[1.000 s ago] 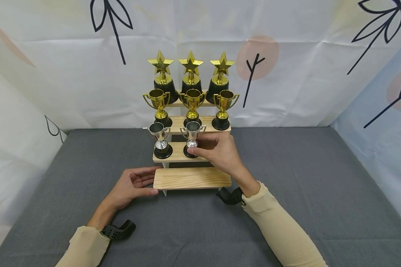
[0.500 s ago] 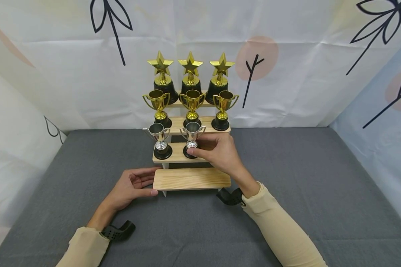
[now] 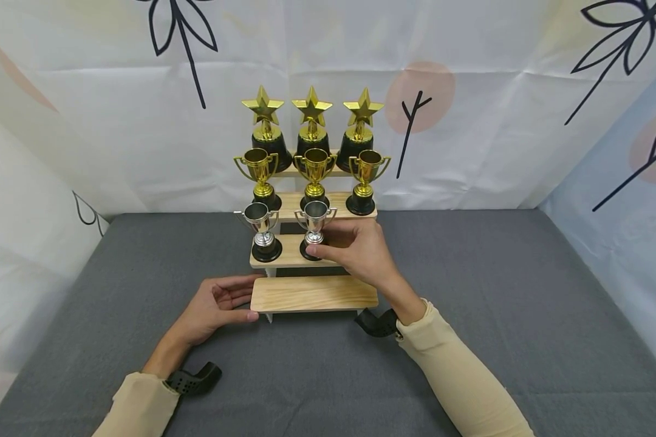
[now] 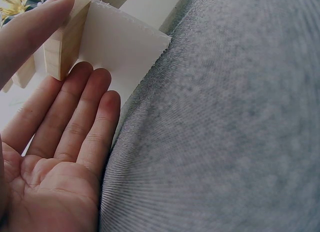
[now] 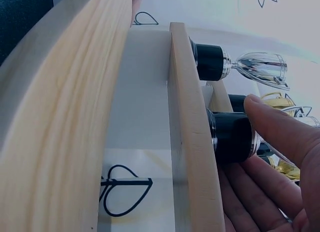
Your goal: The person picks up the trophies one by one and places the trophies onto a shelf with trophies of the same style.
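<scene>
My right hand [image 3: 361,250] holds the black base of a small silver trophy cup [image 3: 314,220] between thumb and fingers. That cup stands upright at the middle of the second step from the front of a wooden tiered stand [image 3: 314,294]. To its left on the same step is a matching silver cup [image 3: 262,233]. Down at the stand's left end, my left hand [image 3: 210,308] has its fingers extended. In the left wrist view, its fingertips [image 4: 102,75] lie against the white side support [image 4: 117,45], and the thumb [image 4: 42,27] overlaps the wooden step.
Three gold trophy cups [image 3: 314,173] line the step behind the silver ones. Three gold star trophies [image 3: 312,112] on black bases fill the top step. A grey cloth [image 3: 486,291] covers the table, and a patterned white backdrop [image 3: 481,133] hangs close behind the stand.
</scene>
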